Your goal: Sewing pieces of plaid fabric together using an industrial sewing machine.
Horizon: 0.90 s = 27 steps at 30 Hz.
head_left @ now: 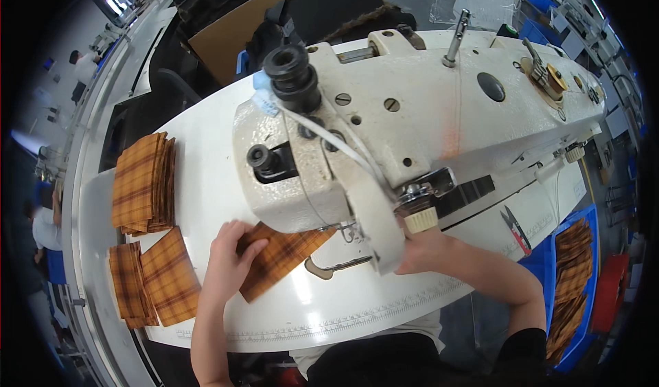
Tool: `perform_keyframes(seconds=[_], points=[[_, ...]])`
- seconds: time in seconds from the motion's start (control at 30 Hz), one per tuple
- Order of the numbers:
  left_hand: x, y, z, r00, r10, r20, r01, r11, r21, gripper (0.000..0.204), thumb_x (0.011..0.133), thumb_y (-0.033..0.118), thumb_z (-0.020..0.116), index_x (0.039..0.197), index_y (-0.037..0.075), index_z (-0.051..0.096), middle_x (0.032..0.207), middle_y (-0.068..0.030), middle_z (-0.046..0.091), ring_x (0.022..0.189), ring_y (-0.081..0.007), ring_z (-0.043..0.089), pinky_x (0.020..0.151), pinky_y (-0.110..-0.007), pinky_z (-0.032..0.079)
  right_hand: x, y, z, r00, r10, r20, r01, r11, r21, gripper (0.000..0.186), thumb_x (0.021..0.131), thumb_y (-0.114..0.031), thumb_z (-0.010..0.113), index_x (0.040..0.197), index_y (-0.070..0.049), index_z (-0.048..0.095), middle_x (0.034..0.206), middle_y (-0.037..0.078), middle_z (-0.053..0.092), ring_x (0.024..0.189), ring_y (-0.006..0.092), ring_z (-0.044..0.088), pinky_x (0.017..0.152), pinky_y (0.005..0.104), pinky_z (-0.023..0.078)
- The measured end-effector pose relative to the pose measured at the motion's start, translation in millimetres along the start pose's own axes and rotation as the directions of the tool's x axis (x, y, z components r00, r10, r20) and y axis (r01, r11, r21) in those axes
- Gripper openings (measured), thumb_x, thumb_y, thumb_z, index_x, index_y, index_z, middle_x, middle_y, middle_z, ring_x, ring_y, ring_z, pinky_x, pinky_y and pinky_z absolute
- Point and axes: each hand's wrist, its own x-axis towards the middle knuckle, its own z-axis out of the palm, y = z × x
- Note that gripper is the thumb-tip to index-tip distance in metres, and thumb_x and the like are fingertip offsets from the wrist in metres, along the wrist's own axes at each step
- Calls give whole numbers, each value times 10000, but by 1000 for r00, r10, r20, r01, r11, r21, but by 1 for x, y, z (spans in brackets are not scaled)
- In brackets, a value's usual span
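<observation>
In the head view, your left hand (230, 253) is lying flat with the fingers spread on the plaid fabric piece (281, 258), pressing its left end onto the white table (206, 160). The piece is stretching from your fingertips toward 3 o'clock and is going under the head of the cream sewing machine (384, 133), so its far end is hidden there.

Your right hand (422, 249) is sitting at 3 o'clock from the piece, just behind the front of the machine head. The machine is covering the fingers, so I cannot tell if they are spread or pinching something, and I cannot tell if they are touching the fabric.

At 9 o'clock from your left hand, two low stacks of plaid pieces (154, 280) are lying near the table edge. At 11 o'clock, a taller stack (144, 181) is standing. Small scissors (515, 229) are lying at 3 o'clock from your right hand, and a blue bin (573, 284) with more plaid pieces is sitting past the table edge.
</observation>
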Motion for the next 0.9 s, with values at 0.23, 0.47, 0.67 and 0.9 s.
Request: perform_keyframes(seconds=[0.23, 0.47, 0.67, 0.9], points=[[-36, -5, -12, 999, 11, -42, -21, 969, -245, 318, 892, 109, 715, 1163, -43, 651, 918, -99, 697, 779, -162, 592, 738, -293, 501, 3, -7, -5, 1000, 20, 15, -19, 994, -104, 267, 630, -29, 647, 893, -2, 683, 764, 64, 538, 565, 202, 518, 557, 344, 468], [-42, -10, -3, 999, -37, -40, 14, 880, -475, 160, 923, 82, 683, 1023, -35, 641, 848, 3, 622, 789, -65, 543, 729, -212, 449, 5, -19, -13, 985, 110, 129, -110, 994, -7, 427, 727, -80, 678, 1142, 16, 642, 951, 133, 662, 699, 235, 641, 670, 367, 544], [-78, -1, 13, 996, -77, -45, 13, 627, -779, 118, 936, 46, 660, 1035, -2, 621, 858, 22, 614, 800, -43, 545, 749, -197, 437, 25, -64, -8, 790, 509, 342, -613, 628, 480, 549, 898, -290, 697, 1318, 29, 542, 1000, 139, 669, 903, 250, 665, 873, 328, 501], [-110, 12, 34, 995, -86, -43, 12, 556, -831, 101, 923, 39, 670, 1003, 12, 615, 773, 43, 574, 726, -29, 501, 693, -187, 403, 33, -106, -28, 566, 591, 575, -716, 7, 698, 208, 994, -128, 594, 1113, 40, 630, 972, 49, 672, 928, 100, 645, 854, 256, 529]])
